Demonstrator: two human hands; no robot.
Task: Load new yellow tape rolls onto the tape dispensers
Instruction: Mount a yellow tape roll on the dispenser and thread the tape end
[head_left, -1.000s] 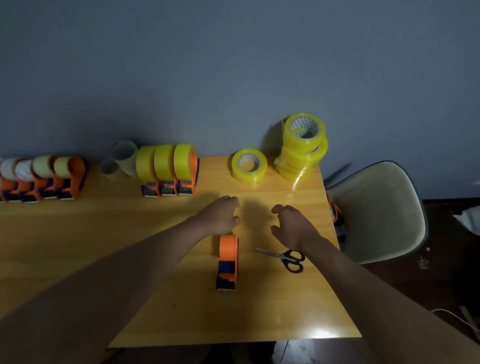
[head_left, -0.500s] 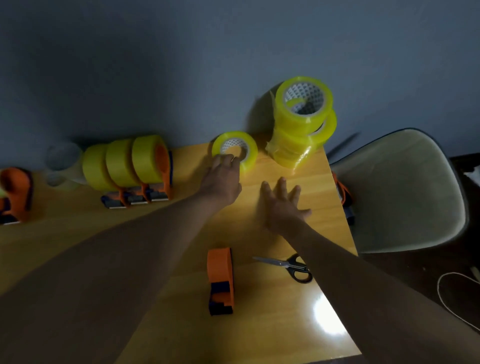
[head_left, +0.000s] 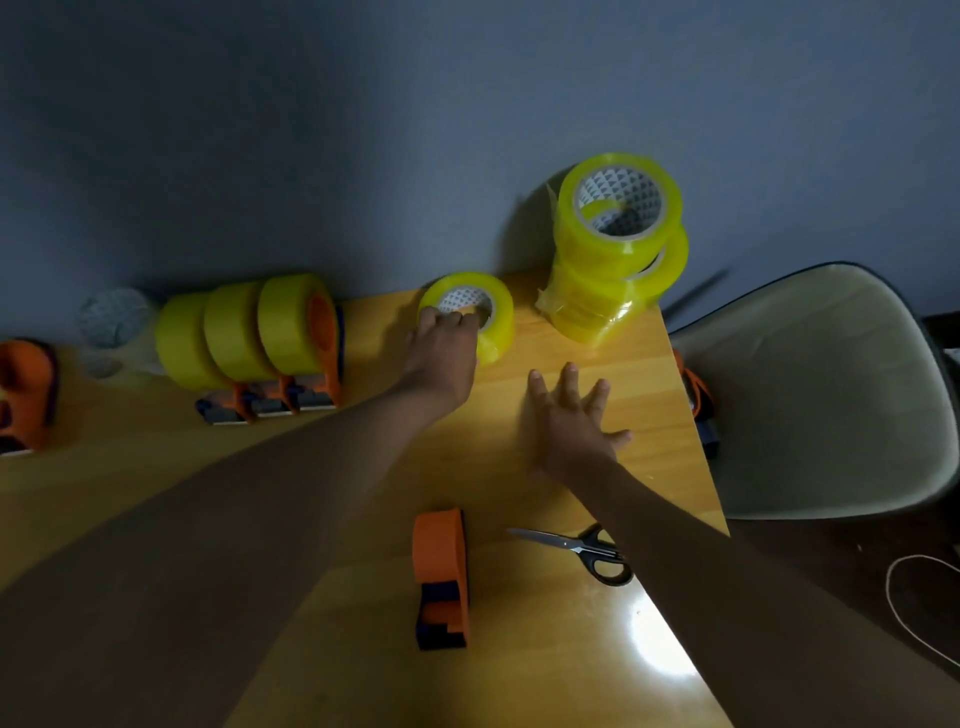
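Observation:
A single yellow tape roll (head_left: 496, 332) lies near the table's far edge. My left hand (head_left: 441, 353) grips it, fingertips hooked over its rim into the core. My right hand (head_left: 571, 421) lies flat on the table with fingers spread, holding nothing. An empty orange dispenser (head_left: 440, 566) stands near me in the middle. A stack of new yellow rolls (head_left: 613, 254) rises at the far right corner. Three loaded orange dispensers (head_left: 260, 338) stand in a row at the back left.
Black-handled scissors (head_left: 582, 551) lie right of the empty dispenser. Another orange dispenser (head_left: 26, 395) shows at the left edge, and pale used cores (head_left: 111, 322) sit behind the row. A beige chair (head_left: 831, 395) stands right of the wooden table (head_left: 670, 405).
My left hand has reached forward from the empty dispenser to the single roll and taken hold of its rim. My right hand has opened flat on the table. The camera has leaned closer.

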